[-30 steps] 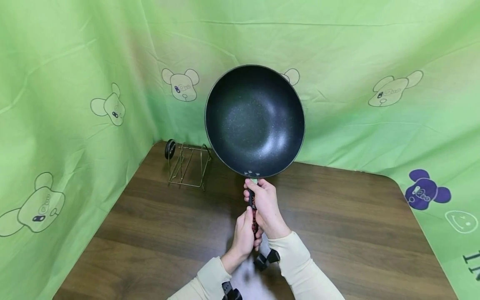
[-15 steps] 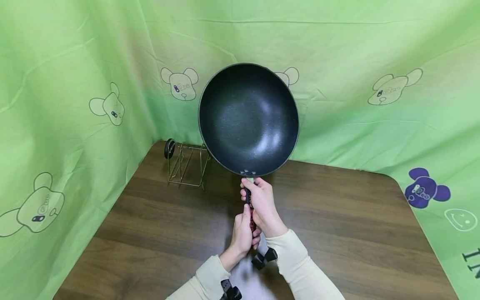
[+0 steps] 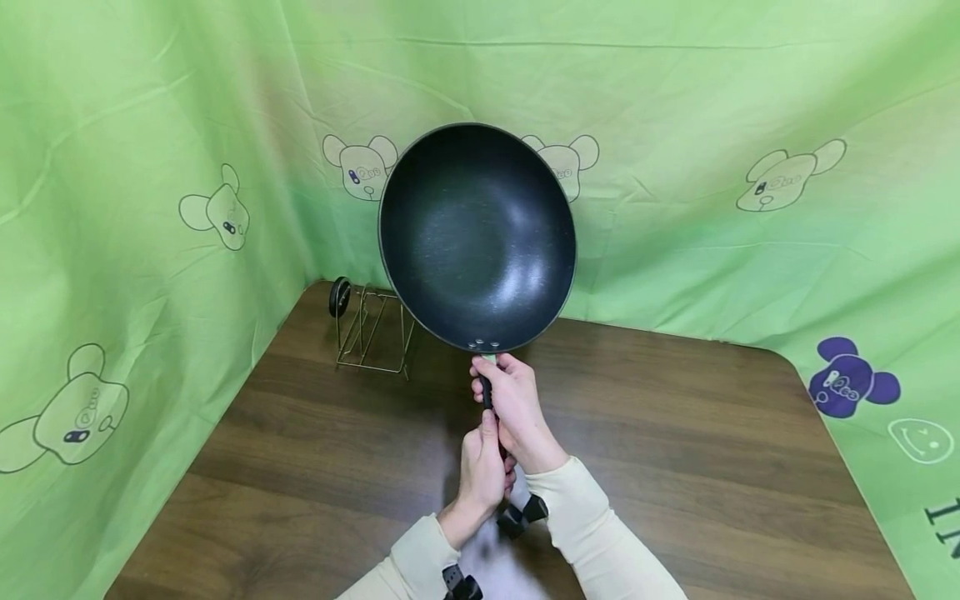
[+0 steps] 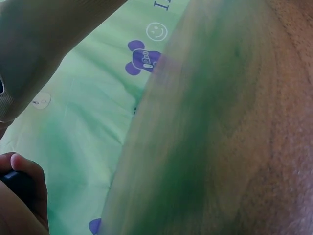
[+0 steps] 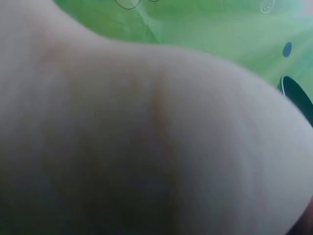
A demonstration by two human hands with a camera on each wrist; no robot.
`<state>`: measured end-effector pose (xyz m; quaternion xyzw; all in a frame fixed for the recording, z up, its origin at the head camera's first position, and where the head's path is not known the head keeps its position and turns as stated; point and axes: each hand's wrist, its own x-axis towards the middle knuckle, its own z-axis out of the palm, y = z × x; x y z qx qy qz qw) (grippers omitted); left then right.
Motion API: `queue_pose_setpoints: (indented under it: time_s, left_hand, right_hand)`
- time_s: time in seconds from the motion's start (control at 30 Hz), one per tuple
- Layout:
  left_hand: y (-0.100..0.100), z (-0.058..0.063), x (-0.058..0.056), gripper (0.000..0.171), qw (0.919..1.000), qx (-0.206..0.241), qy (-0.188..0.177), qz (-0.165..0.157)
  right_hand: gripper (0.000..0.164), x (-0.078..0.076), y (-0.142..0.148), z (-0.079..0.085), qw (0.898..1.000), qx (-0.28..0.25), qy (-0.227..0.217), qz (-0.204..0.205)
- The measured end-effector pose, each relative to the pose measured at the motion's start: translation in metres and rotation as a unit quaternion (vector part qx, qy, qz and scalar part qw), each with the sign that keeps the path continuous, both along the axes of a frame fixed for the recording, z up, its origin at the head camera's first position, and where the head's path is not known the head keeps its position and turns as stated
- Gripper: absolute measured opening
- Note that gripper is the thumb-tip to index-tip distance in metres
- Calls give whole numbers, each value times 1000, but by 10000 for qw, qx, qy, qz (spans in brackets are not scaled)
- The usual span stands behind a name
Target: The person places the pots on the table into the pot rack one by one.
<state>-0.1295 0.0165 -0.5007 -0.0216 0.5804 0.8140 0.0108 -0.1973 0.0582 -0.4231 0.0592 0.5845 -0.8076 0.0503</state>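
A dark, deep wok is held up in the head view, its inside facing the camera and its handle pointing down toward the person. High on that handle, just below the rivets, my right hand grips it with the thumb along the front. My left hand holds the lower end, fingers wrapped round behind. In the left wrist view the dark handle end shows within curled fingers. A blurred hand fills most of the right wrist view, with a sliver of the wok at its right edge.
A gold wire rack with a round black disc at its corner stands at the back left of the wooden table. The wok's lower left rim overlaps the rack in the head view. Green printed cloth hangs behind and along the sides.
Both hands have carried the wok steadily left, and slightly upward in the head view. Its rim now covers more of the rack's right side. The grips look the same.
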Motion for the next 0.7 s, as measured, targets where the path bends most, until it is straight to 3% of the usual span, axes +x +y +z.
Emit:
queue_pose_setpoints:
  time_s: [0.33,0.53,0.7]
  left_hand:
    - [-2,-1,0,58,9954,-704,193,613]
    - [-5,2,-3,49,9827,-1459,517,1016]
    - [-9,2,-4,46,9650,-2122,928,1228]
  right_hand:
    - [7,-1,-6,-3,9998,142,36,151]
    - [10,-4,-9,-2,9993,250,234,169]
    - [10,-4,-12,-2,9986,347,370,148]
